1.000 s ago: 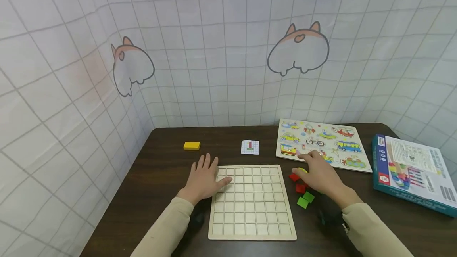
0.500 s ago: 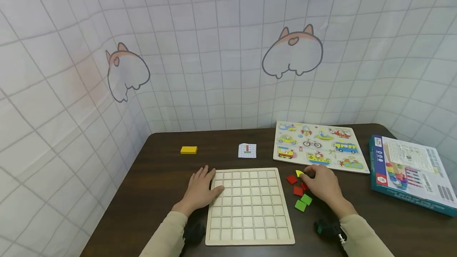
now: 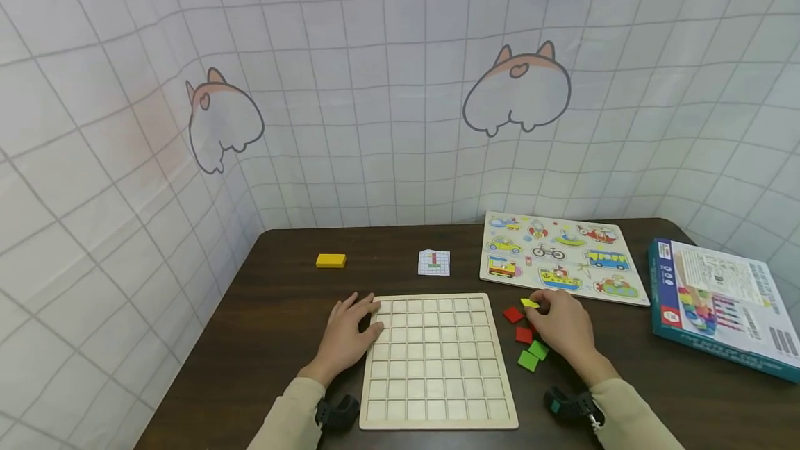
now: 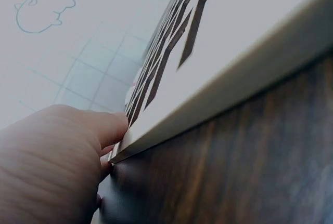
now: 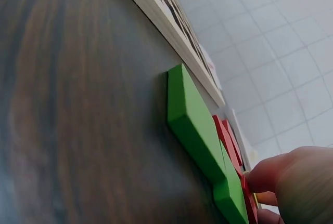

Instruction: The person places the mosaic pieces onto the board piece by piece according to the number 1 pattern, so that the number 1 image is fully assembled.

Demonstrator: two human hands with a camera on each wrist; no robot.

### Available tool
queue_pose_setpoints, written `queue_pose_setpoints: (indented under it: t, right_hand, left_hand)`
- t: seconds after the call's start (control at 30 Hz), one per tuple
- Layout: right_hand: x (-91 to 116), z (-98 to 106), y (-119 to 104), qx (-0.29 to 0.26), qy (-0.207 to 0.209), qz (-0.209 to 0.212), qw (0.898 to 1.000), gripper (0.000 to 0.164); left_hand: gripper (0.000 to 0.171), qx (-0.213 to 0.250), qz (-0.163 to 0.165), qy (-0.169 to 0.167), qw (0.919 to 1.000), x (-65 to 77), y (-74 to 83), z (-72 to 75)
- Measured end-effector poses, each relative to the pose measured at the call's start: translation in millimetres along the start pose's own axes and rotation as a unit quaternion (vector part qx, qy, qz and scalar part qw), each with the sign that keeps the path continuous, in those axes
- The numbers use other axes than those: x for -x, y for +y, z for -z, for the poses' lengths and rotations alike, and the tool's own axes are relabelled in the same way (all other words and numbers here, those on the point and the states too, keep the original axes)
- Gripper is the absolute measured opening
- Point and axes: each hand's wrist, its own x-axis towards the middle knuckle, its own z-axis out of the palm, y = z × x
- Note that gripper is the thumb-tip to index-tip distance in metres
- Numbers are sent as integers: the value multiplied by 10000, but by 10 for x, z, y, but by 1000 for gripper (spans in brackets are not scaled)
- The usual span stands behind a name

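While the left hand (image 3: 344,337) is resting along the 10 o'clock side of the grid board (image 3: 443,353), the right hand (image 3: 565,325) is working at 2 o'clock (clock centred on the board, 12 pointing away from the person).

Left: not grasping, fingers lying relaxed, fingertips touching the board's edge. Reads as steadying, since the board is lying flat on the bench (image 3: 281,339) with nothing visible fixing it.

Right: thumb and finger are pinching the yellow tile (image 3: 530,303). A fingertip pinch probably suits a small flat piece with neighbours crowding it. Can't tell if it's touching the bench or lifted slightly; the hand is hiding part of it.

At least two red tiles (image 3: 523,335) are lying just off the board, between 2 and 3; two green tiles (image 3: 528,361) are lying at 3, touching each other. Likely grouped there for a short right-side reach.

The printed card (image 3: 434,263) is lying at 12, probably to be readable at a glance. The yellow block (image 3: 330,260) is sitting between 10 and 11, the picture puzzle (image 3: 578,262) between 1 and 2, the flat box (image 3: 725,304) farther out toward 3, presumably parked aside.
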Motion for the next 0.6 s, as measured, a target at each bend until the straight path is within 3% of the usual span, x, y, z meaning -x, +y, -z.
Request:
queue_pose_setpoints:
  t: [0.17,0.3,0.6]
  right_hand:
    - [5,-4,7,-26,-134,-13,9999,26]
    - [-7,10,11,-68,-229,-51,9997,28]
    - [-54,50,-81,-347,-114,148,9992,33]
  left_hand:
    - [46,95,13,42,9999,35,-6,18]
    - [47,-97,0,93,9999,40,1,6]
    - [45,-129,72,121,9998,-51,60,-49]
